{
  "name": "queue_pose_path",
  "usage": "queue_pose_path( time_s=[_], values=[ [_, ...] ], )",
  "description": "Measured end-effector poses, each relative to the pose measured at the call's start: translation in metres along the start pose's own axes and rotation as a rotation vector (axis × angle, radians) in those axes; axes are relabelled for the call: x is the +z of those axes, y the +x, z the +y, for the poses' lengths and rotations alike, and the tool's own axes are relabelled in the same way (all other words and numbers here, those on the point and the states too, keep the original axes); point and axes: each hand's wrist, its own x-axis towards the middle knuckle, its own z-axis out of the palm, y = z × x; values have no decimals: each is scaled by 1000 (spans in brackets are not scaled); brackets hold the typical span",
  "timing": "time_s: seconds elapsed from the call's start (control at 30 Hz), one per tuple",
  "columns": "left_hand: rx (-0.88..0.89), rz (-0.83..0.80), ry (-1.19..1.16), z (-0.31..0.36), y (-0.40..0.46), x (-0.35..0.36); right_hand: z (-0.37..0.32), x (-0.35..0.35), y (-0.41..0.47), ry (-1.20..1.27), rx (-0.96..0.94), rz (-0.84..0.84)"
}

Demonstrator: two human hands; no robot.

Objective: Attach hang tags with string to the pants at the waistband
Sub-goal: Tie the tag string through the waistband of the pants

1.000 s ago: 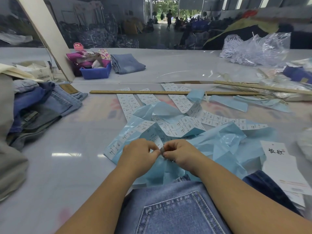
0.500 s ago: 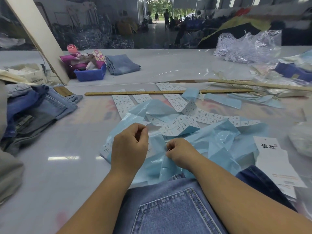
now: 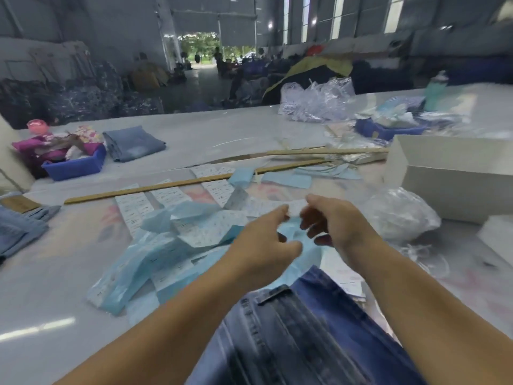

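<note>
Nearest the camera, a pair of blue denim pants [image 3: 291, 337] lies on the white table [image 3: 50, 295], its waistband and a belt loop turned toward the far side, between the two forearms. Just beyond the waistband both hands are raised above a heap of light blue backing paper [image 3: 155, 254] and white sticker sheets [image 3: 133, 209]. The left hand [image 3: 263, 243] has its fingers relaxed and loosely spread, thumb out, gripping nothing visible. The right hand [image 3: 330, 220] faces it close by, fingers loosely curved; motion blur hides the fingertips, and whether a thread or tag is pinched there cannot be told. A few white paper tags [image 3: 351, 284] lie flat on the table just right of the pants, partly under the right forearm. Further right sits a crumpled clear plastic bag [image 3: 399, 215], and past it a white cardboard box [image 3: 449, 173]. At the left edge lies a stack of folded jeans [image 3: 19, 232] with a brown leather patch showing. Across the middle of the table runs a long wooden ruler [image 3: 166, 186]; a second wooden stick [image 3: 327, 151] lies beyond it. Toward the far left stands a blue plastic bin [image 3: 75, 166] filled with pink and patterned items, with a folded denim piece [image 3: 136, 143] beside it. At the far right are another blue bin [image 3: 385, 130] and a heap of clear plastic bags [image 3: 313, 102].
</note>
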Motion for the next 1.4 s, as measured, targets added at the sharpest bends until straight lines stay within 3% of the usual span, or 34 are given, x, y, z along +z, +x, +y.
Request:
queue_pose_path(
  time_s=[0.23,0.37,0.47,0.6,0.8,0.93,1.13,1.4],
  values=[
    [61,-268,73,35,27,71,58,-83,-8,-22,56,186],
    [73,-250,16,41,47,95,79,-106,-2,-25,57,201],
    [22,-280,-129,40,58,114,89,-117,4,80,110,176],
    [9,-278,-133,28,58,132,99,-126,15,240,151,232],
    [-12,-312,-30,11,62,136,113,-124,28,34,139,219],
    [-95,-118,278,-3,63,134,123,-117,34,-123,102,225],
    [-204,-90,370,-11,69,141,134,-106,37,-310,61,199],
    [-255,-124,375,-17,72,148,138,-100,36,-756,10,344]
  ],
)
